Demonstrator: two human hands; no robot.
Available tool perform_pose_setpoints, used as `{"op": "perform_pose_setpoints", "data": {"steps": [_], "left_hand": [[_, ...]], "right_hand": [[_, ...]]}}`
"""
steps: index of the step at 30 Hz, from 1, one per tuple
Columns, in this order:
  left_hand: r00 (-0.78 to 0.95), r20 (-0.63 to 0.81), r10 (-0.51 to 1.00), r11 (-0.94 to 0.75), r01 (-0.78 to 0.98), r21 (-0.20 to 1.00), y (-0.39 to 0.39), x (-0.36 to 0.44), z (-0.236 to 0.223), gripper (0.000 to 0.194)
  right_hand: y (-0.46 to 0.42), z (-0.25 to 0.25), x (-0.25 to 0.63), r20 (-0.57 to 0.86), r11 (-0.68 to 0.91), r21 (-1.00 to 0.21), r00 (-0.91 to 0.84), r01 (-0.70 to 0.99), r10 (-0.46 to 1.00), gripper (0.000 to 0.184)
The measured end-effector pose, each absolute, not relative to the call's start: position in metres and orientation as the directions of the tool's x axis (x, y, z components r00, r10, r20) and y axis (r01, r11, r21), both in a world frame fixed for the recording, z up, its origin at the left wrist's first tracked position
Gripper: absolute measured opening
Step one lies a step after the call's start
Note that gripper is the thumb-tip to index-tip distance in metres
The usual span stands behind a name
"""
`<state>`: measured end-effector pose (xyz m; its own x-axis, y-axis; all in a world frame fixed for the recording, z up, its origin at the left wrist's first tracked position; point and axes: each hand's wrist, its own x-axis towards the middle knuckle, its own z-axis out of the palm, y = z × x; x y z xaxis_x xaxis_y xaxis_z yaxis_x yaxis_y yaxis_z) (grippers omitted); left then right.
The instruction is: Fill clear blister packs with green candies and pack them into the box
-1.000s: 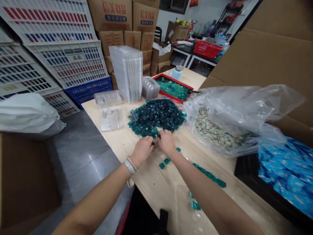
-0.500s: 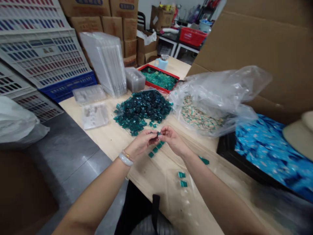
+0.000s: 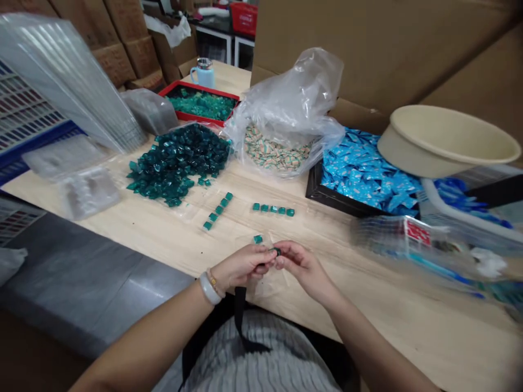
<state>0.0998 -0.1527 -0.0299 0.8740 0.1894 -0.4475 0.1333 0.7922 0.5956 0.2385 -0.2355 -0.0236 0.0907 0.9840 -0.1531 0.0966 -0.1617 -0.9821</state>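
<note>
So, one teal pod [image 3: 277,251] pinched between left hand [image 3: 241,267] and right hand [image 3: 304,267]

Left fingers [image 3: 261,255] and right fingers [image 3: 286,253] closed together on the pod from either side, held just above the pale wood surface [image 3: 163,231] near its front edge. White bangle [image 3: 210,288] on left wrist. One loose pod [image 3: 257,239] lies just beyond the fingertips. Farther out, a straight row of pods [image 3: 273,209] ahead of the hands; a second, diagonal row [image 3: 218,210] to the left. Beyond these, a large heap of dark teal pods [image 3: 177,163] on clear plastic. Behind it, a red tray of lighter green pods [image 3: 199,103]. To its right, an open clear bag of beige-and-green sachets [image 3: 278,130]. Right of the bag, blue sachets [image 3: 368,174] in a black tray [image 3: 322,190]; a cream basin [image 3: 445,141] sits tilted above them. Stacked clear plastic trays [image 3: 69,92] at far left.
</note>
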Motion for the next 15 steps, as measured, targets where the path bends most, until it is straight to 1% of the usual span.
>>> {"op": "perform_pose_setpoints", "data": {"steps": [1, 2, 3, 5, 7, 8, 9, 11, 13, 15], "left_hand": [[0.856, -0.478, 0.195, 0.772, 0.167, 0.614, -0.157, 0.097, -0.030, 0.030], [0.834, -0.508, 0.215, 0.754, 0.188, 0.629, -0.160, 0.094, -0.030, 0.030], [0.810, -0.534, 0.242, 0.743, 0.199, 0.639, -0.162, 0.092, -0.030, 0.031], [0.775, -0.565, 0.282, 0.753, 0.186, 0.631, -0.165, 0.088, -0.028, 0.032], [0.768, -0.572, 0.288, 0.798, 0.138, 0.587, -0.167, 0.088, -0.027, 0.033], [0.773, -0.568, 0.282, 0.819, 0.115, 0.562, -0.169, 0.088, -0.028, 0.033], [0.775, -0.565, 0.284, 0.828, 0.099, 0.551, -0.171, 0.088, -0.029, 0.034], [0.760, -0.571, 0.310, 0.803, 0.112, 0.586, -0.174, 0.089, -0.032, 0.034], [0.739, -0.582, 0.340, 0.747, 0.164, 0.644, -0.175, 0.087, -0.034, 0.033], [0.701, -0.580, 0.415, 0.700, 0.162, 0.696, -0.174, 0.084, -0.036, 0.030]], "right_hand": [[-0.241, -0.027, 0.236, -0.151, -0.159, -0.983, 0.086, 0.090, 0.985, 0.023], [-0.245, -0.029, 0.233, -0.134, -0.144, -0.982, 0.087, 0.121, 0.987, 0.023], [-0.247, -0.032, 0.231, -0.108, -0.124, -0.974, 0.095, 0.187, 0.990, 0.022], [-0.248, -0.034, 0.226, -0.038, -0.078, -0.923, 0.112, 0.377, 0.993, 0.018], [-0.249, -0.034, 0.223, 0.032, -0.037, -0.838, 0.117, 0.545, 0.993, 0.012], [-0.249, -0.034, 0.221, 0.061, -0.020, -0.802, 0.116, 0.597, 0.991, 0.010], [-0.250, -0.034, 0.220, 0.084, -0.007, -0.776, 0.114, 0.630, 0.990, 0.009], [-0.252, -0.034, 0.218, 0.088, 0.002, -0.760, 0.100, 0.650, 0.991, 0.009], [-0.255, -0.037, 0.220, 0.043, -0.009, -0.785, 0.069, 0.619, 0.997, 0.011], [-0.256, -0.039, 0.223, 0.013, -0.027, -0.796, 0.062, 0.605, 0.998, 0.013]]}}
